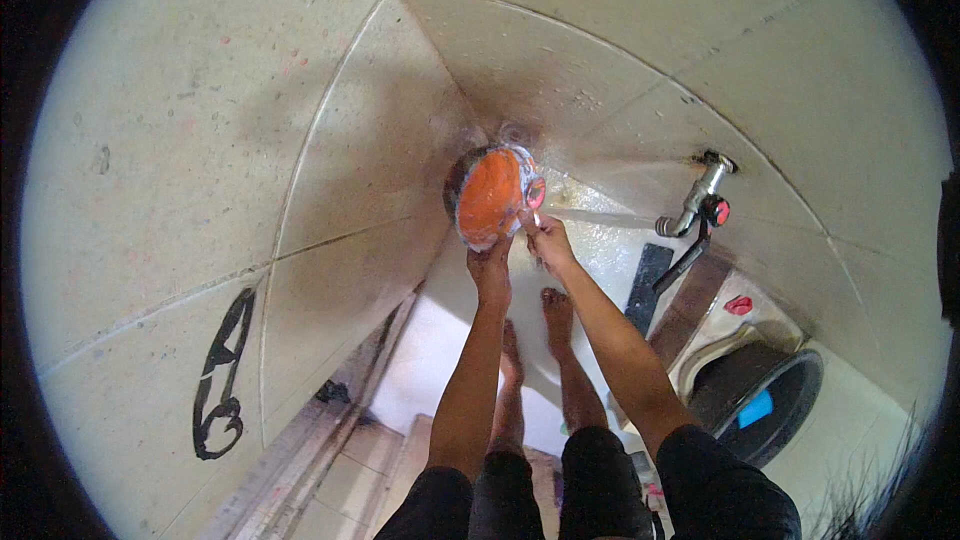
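In front of me, near the wall corner, is an orange, rounded, bowl-like thing (pixel 488 198) with white suds along its edge. My left hand (pixel 488 265) grips its lower end, fingers partly hidden behind it. At its right edge my right hand (pixel 548 242) is closed, with a short whitish bit showing at the fingertips. Just above these fingertips is a small pinkish-red round piece (pixel 537 193) against the suds. What the right hand holds is too small to name.
A metal tap (pixel 698 202) with a red-centred knob juts from the right wall. Beneath it are a dark flat slab (pixel 650 285) and a black tub (pixel 800 410) holding something blue (pixel 755 408). The pale floor (pixel 595 250) looks wet. My bare feet stand below my hands.
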A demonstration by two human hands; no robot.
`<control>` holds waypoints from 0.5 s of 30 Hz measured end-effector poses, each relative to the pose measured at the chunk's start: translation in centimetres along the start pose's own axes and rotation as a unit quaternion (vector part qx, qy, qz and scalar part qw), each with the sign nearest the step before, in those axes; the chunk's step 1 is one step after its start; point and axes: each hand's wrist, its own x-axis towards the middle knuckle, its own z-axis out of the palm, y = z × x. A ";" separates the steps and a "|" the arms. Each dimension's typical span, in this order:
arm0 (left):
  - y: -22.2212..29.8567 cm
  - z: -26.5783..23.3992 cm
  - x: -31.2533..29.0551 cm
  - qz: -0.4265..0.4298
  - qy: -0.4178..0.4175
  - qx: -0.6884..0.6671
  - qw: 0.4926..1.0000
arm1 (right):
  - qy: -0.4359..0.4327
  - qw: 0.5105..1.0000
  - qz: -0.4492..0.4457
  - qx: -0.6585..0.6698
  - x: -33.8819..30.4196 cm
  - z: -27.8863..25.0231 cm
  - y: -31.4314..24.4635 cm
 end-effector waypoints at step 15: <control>-4.5 -2.7 4.2 -0.300 -0.077 -0.155 0.938 | -0.037 0.933 -0.082 -0.348 0.3 -4.1 -2.1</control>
